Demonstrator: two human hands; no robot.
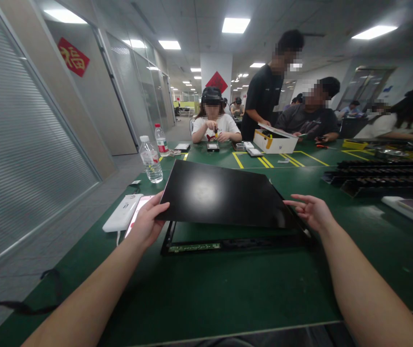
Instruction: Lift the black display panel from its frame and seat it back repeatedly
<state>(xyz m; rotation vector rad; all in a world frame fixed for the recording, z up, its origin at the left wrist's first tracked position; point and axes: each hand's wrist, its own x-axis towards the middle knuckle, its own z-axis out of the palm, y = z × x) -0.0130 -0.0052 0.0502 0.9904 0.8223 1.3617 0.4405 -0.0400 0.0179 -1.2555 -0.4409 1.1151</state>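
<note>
A dark, glossy flat display panel (224, 195) is tilted above a thin black frame (264, 242) lying on the green table. My left hand (148, 219) grips the panel's left edge, its thumb on the front face. At the opposite edge, my right hand (309, 211) has its fingers stretched out; the fingertips are at the panel's right side, and whether they touch it I cannot tell. A green circuit strip (194, 247) shows along the frame's near side. The panel hides most of the frame's far part.
Left of the panel stand two water bottles (151, 161), with a white power bank (122, 213) and a phone (139, 212) nearer me. Long black strips (387, 173) are stacked at right. Across the green table (206, 294) several people work around a white box (277, 142).
</note>
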